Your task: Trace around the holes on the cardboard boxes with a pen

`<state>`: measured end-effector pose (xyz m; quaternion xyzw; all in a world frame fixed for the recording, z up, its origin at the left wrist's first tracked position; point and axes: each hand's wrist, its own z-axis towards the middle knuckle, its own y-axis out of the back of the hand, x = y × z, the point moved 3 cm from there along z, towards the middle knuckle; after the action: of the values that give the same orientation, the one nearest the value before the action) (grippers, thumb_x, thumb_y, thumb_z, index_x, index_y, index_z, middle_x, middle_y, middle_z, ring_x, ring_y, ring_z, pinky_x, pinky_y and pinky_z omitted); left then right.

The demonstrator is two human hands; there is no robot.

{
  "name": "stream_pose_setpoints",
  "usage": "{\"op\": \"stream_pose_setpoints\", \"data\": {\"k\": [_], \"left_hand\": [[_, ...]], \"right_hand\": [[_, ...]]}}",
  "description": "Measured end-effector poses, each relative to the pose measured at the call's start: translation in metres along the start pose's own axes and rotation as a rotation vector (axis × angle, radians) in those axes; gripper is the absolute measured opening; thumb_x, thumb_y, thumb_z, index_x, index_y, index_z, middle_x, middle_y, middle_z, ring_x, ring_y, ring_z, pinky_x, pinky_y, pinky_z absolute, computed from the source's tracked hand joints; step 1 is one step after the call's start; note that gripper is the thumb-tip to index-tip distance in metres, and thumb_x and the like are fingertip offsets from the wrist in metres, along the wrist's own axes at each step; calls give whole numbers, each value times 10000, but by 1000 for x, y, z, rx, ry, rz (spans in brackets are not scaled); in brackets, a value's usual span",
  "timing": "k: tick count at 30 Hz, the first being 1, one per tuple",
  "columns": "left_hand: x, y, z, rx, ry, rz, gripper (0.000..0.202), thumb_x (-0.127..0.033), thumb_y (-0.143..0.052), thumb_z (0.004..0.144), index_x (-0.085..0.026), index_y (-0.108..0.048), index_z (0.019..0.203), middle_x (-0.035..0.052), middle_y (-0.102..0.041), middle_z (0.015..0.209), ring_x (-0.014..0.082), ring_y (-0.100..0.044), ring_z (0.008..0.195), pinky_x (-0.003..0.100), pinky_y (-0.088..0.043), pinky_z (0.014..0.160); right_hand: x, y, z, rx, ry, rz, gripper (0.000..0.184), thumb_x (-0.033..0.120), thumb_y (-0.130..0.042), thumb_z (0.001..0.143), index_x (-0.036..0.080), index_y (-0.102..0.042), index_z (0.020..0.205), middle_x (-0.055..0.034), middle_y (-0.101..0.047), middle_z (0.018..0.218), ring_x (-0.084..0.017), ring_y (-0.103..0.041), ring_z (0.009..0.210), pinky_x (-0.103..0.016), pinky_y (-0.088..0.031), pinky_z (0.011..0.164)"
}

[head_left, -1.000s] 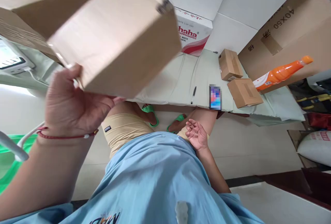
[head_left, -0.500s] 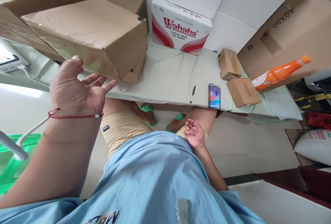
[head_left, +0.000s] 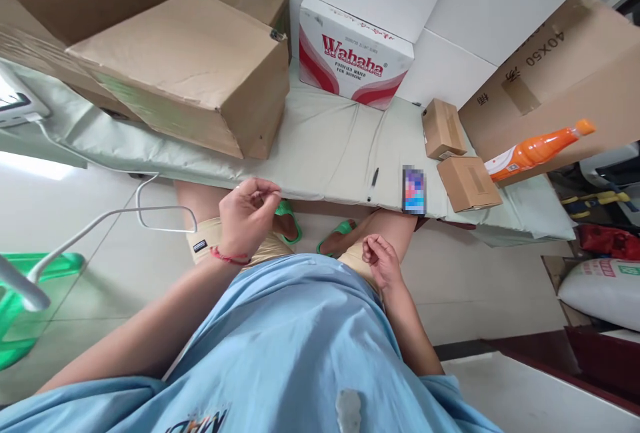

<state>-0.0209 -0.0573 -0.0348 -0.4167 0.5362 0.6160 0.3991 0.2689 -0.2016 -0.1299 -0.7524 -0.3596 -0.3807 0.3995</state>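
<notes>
A large brown cardboard box (head_left: 190,69) rests on the cloth-covered table (head_left: 325,153) at the left. My left hand (head_left: 247,213), with a red cord bracelet at the wrist, hovers just below the table's front edge, its fingers loosely curled with nothing visible in them. Over my right thigh, my right hand (head_left: 381,261) sits with the fingers curled inward and nothing seen in it. On the table between the hands lie a black pen (head_left: 374,178) and a phone (head_left: 414,189).
Two small cardboard boxes (head_left: 457,159) and an orange bottle (head_left: 537,149) sit at the table's right. A red-and-white Wahaha carton (head_left: 357,56) stands at the back, with more brown cartons at the left and a big flat one (head_left: 550,66) at the right. A white cable (head_left: 100,219) hangs at the left.
My left hand set the large box down on the table, let go of it, and dropped to the table's front edge with the fingers curling in. My right hand curled slightly.
</notes>
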Motion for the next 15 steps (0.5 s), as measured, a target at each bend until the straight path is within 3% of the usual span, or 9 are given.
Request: {"op": "stream_pose_setpoints", "data": {"k": [3, 7, 8, 10, 12, 15], "left_hand": [[8, -14, 28, 48, -103, 226, 105, -322, -633, 790, -244, -685, 838, 49, -745, 930, 281, -701, 983, 420, -531, 1032], [25, -39, 77, 144, -116, 473, 167, -262, -546, 856, -218, -695, 914, 89, -767, 1015, 283, -709, 1007, 388, -530, 956], [30, -46, 84, 164, -119, 499, 159, -249, -547, 858, -213, -694, 907, 93, -761, 1002, 283, -705, 1019, 383, -524, 947], [39, -56, 89, 184, -125, 537, 173, -240, -537, 875, -198, -698, 920, 112, -745, 1017, 301, -691, 1082, 396, -511, 957], [47, -62, 87, 171, -128, 560, 218, -248, -517, 904, -177, -708, 981, 151, -728, 1104, 349, -654, 1196, 439, -493, 996], [55, -64, 81, 166, -168, 662, 277, -273, -500, 937, -148, -706, 1074, 211, -705, 1205, 431, -583, 1311, 507, -471, 1032]], "right_hand": [[49, 14, 7, -77, 133, -201, 264, 404, -901, 779, 228, -706, 808, 37, -574, 635, -108, -451, 559, -231, -353, 495], [153, 49, 52, -285, 366, -400, 223, 354, -826, 829, 245, -696, 974, 36, -623, 788, -124, -513, 675, -235, -447, 624], [181, 60, 69, -367, 447, -472, 223, 329, -784, 859, 249, -679, 1038, 26, -649, 871, -135, -560, 752, -253, -494, 718], [235, 77, 103, -670, 669, -941, 238, 306, -684, 904, 222, -634, 1121, -22, -689, 978, -183, -650, 897, -353, -550, 914], [271, 90, 140, -812, 631, -1269, 351, 292, -665, 909, 190, -583, 1235, -72, -730, 1042, -249, -705, 1043, -474, -517, 1077], [300, 99, 184, -841, 580, -1405, 655, 314, -788, 850, 128, -514, 1415, -216, -711, 1324, -365, -628, 1356, -611, -335, 1251]]}}
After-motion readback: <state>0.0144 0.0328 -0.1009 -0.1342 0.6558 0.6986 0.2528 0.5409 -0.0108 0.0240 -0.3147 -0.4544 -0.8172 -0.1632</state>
